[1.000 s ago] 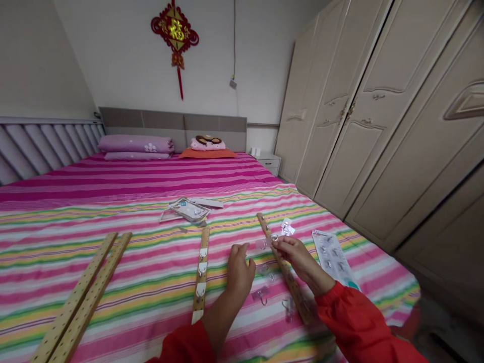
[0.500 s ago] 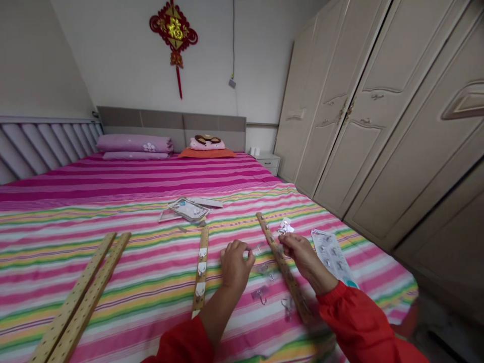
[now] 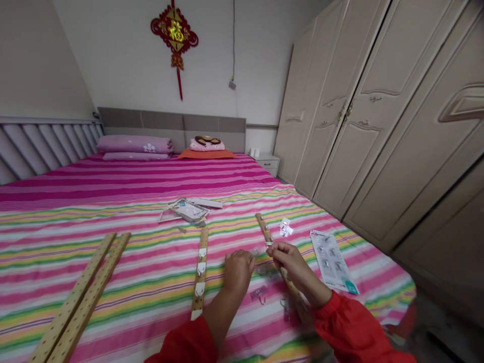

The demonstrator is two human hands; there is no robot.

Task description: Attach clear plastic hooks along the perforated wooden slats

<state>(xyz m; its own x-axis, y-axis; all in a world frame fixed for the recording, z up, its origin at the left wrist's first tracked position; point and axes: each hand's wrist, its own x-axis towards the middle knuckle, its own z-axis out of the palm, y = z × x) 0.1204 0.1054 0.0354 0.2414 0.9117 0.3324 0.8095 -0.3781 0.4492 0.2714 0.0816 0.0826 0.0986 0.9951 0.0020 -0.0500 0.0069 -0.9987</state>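
Two hands work close together over the striped cover [image 3: 151, 282]: the right hand [image 3: 290, 259] pinches a small pale piece [image 3: 269, 244] between thumb and fingertip, right at the wooden strip [image 3: 292, 289], a narrow grip that seems suited to something so slight. What the piece is exactly, I cannot tell. The left hand [image 3: 238, 267] has its fingers curled inward, thumb close to forefinger, just beside a clear piece [image 3: 256, 251]; whether it grips that piece is hidden. The wooden strip slants beneath the right hand, its far end showing small metal fittings, and its lie probably keeps it within easy reach of both hands. Loose clear-backed hooks [image 3: 259, 295] lie between the hands and the near edge, perhaps spread out so each can be picked up singly. Left of the left hand, a second strip [image 3: 204, 239] carries white hooks [image 3: 200, 290] in a row, and farther left two perforated strips [image 3: 91, 272] lie side by side, apparently set apart from the work. Beyond the right hand rests a blister pack [image 3: 335, 264] with a teal corner, its print too small to read; opened packaging [image 3: 191, 210] lies farther up, likewise illegible. On the wall, a red hanging ornament [image 3: 176, 31] bears a gold character that reads 福.
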